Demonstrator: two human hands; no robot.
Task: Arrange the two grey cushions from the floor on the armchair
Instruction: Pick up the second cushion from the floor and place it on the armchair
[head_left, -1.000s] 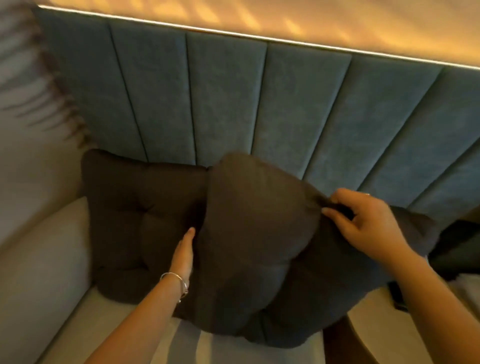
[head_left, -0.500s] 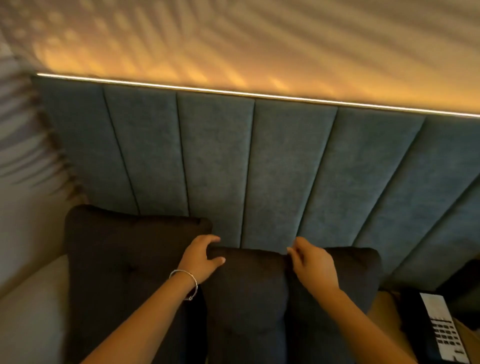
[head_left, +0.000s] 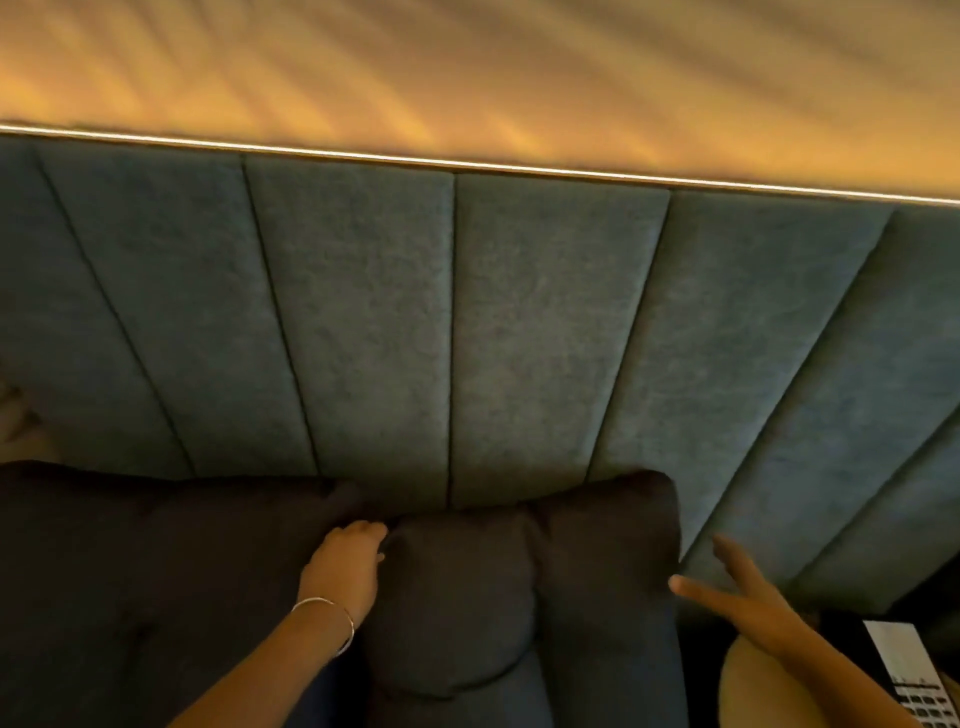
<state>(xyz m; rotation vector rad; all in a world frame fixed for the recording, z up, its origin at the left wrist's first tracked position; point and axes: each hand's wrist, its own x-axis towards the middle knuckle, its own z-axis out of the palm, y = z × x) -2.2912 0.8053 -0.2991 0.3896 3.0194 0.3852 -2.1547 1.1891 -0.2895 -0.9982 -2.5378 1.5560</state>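
Two dark grey tufted cushions stand side by side against the padded teal wall. The left cushion (head_left: 156, 582) fills the lower left. The right cushion (head_left: 587, 587) leans upright beside it. My left hand (head_left: 345, 564), with a thin bracelet on the wrist, rests in the gap between the two cushions, fingers curled against the right cushion's top left corner. My right hand (head_left: 737, 597) hovers just off the right cushion's right edge, fingers spread, holding nothing. The armchair itself is almost wholly hidden under the cushions.
The teal panelled wall (head_left: 467, 338) rises right behind the cushions, with a lit strip along its top. A pale rounded surface (head_left: 753, 680) and a telephone keypad (head_left: 909, 680) sit at the lower right.
My right hand has let go of the right cushion's top edge and moved out past its right side. The left hand stays between the cushions. The view has tilted upward.
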